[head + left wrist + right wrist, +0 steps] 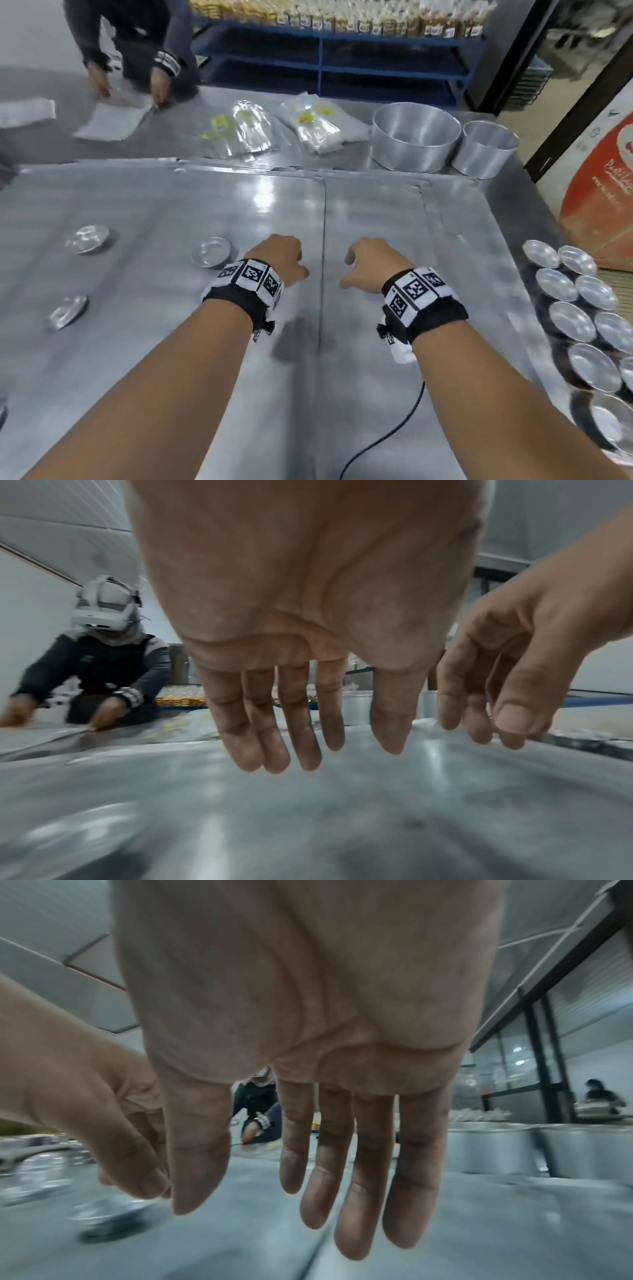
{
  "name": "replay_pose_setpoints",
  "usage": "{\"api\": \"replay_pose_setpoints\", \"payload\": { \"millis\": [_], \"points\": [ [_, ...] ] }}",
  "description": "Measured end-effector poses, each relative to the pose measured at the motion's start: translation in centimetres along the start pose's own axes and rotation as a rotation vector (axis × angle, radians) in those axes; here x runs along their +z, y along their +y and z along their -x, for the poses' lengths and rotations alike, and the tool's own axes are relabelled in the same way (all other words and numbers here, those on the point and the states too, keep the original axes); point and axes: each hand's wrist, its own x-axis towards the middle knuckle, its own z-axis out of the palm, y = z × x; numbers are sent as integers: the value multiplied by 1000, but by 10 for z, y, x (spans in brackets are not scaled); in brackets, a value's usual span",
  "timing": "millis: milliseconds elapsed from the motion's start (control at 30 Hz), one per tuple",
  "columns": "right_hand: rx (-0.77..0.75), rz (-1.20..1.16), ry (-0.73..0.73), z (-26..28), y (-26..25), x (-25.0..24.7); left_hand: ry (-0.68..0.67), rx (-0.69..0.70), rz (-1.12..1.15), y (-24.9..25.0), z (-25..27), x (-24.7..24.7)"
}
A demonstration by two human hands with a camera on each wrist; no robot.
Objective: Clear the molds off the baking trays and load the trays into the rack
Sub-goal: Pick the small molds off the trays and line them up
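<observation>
Two bare metal baking trays lie side by side, the left tray (154, 342) and the right tray (394, 212), meeting at a seam between my hands. Three small round silver molds stand on the left tray: one (211, 251) just left of my left hand, one (87, 238) farther left, one (66, 311) nearer me. My left hand (284, 260) hovers over the left tray's right edge, fingers (284, 737) hanging straight and holding nothing. Over the right tray, my right hand (359, 263) hangs relaxed too, its fingers (342, 1177) holding nothing. The nearest mold (109, 1218) shows blurred in the right wrist view.
Several molds (565, 308) sit in rows on the table right of the trays. Two large round pans (416, 137) and plastic bags (253, 126) lie behind the trays. Another person (137, 51) works at the far left. A blue rack (325, 58) stands behind the table.
</observation>
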Motion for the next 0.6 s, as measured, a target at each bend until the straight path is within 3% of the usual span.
{"api": "replay_pose_setpoints", "payload": {
  "millis": [200,367,500,600],
  "points": [
    [-130,19,-18,-39,-126,48,123,-161,23,-149,20,-11],
    [-196,77,23,-84,-192,81,171,-357,-39,-249,19,-23],
    [-191,155,33,-119,-219,105,-3,-580,-75,-303,22,-17],
    [-164,173,-6,-135,-231,113,-81,-621,-105,-330,34,-9]
  ]
}}
